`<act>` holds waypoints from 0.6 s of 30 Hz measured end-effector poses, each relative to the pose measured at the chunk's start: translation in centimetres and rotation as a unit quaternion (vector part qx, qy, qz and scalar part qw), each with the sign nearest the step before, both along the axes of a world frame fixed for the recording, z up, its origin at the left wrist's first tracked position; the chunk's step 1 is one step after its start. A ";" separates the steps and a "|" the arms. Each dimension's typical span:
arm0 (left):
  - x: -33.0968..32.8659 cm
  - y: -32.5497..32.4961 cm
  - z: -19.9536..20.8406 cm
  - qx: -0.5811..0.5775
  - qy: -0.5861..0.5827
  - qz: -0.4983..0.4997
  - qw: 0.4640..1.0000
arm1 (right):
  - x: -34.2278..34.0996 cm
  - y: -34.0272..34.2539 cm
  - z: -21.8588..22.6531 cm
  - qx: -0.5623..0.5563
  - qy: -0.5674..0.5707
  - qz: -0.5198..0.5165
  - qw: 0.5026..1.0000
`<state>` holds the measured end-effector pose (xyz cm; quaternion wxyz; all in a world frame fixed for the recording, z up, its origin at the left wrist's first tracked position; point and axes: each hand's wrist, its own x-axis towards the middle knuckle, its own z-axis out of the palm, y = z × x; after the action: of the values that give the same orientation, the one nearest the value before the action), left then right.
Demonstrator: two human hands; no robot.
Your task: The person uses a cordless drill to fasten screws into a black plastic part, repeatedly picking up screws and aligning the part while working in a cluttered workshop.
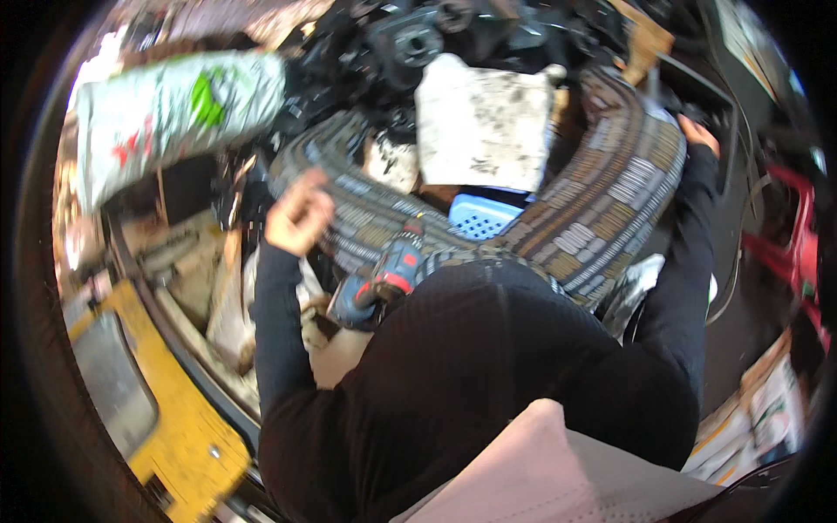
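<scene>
My left hand (299, 213) is raised over my left thigh, blurred, its fingers partly bent. Nothing shows plainly in it. On my lap, by that thigh, lies a blue and red cordless drill (384, 277), its narrow tip pointing away from me. Out past my right knee is my right hand (699, 137), beside a dark tray (728, 109). Its fingers are mostly hidden, and what they touch cannot be made out. Between my knees sits a stained whitish slab or folded cloth (484, 126), with a light blue perforated plastic piece (482, 218) nearer to me.
Black plastic parts (414, 44) are heaped in front of my knees. A white and green sack (183, 113) lies at the far left. A yellow panel (174, 392) stands at the near left, a red frame (793, 227) at the right. A cable (745, 222) runs down beside my right arm.
</scene>
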<state>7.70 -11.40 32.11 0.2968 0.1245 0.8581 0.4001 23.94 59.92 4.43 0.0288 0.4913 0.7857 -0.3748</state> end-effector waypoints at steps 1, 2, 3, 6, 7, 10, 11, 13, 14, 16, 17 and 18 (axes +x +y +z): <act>-1.5 -1.8 -0.9 0.093 0.074 0.105 0.987 | 0.4 0.8 1.6 0.000 0.074 -0.028 0.997; -2.6 -4.0 -2.0 0.058 0.152 0.155 0.974 | 0.1 1.2 3.5 0.029 0.088 -0.065 0.994; -3.8 -5.9 -4.0 0.025 0.160 0.233 0.959 | -0.1 1.1 5.9 0.002 0.156 -0.055 0.986; -4.8 -11.6 -11.9 -0.353 0.247 0.191 0.882 | -2.7 -3.3 13.2 -0.339 0.348 0.030 0.873; -4.0 -13.4 -14.9 -0.433 0.128 0.154 0.879 | -4.2 -6.9 14.1 -0.273 0.316 0.040 0.907; 0.7 -17.2 -23.9 -0.578 -0.075 0.090 0.808 | -9.5 -18.2 14.1 -0.250 0.244 0.030 0.937; 2.4 -18.2 -26.6 -0.578 -0.114 0.087 0.803 | -10.5 -21.9 13.2 -0.290 0.225 0.027 0.930; 5.2 -19.9 -30.8 -0.520 -0.159 0.075 0.836 | -11.4 -27.7 11.2 -0.369 0.167 0.023 0.914; 6.2 -20.5 -32.3 -0.476 -0.188 0.063 0.857 | -11.3 -29.7 10.3 -0.408 0.142 0.028 0.901; 7.2 -20.5 -34.0 -0.446 -0.200 0.029 0.872 | -10.9 -31.9 8.6 -0.416 0.110 0.003 0.903; 7.0 -20.3 -34.1 -0.429 -0.234 -0.015 0.873 | -10.7 -32.3 8.2 -0.417 0.080 -0.003 0.905; 7.0 -20.0 -33.7 -0.406 -0.250 -0.027 0.879 | -10.5 -32.4 7.9 -0.416 0.059 -0.028 0.907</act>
<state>14.70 -31.42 -1.58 0.5366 -0.0877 0.8389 0.0259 13.43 27.55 12.28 0.1740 0.4337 0.5445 -0.6965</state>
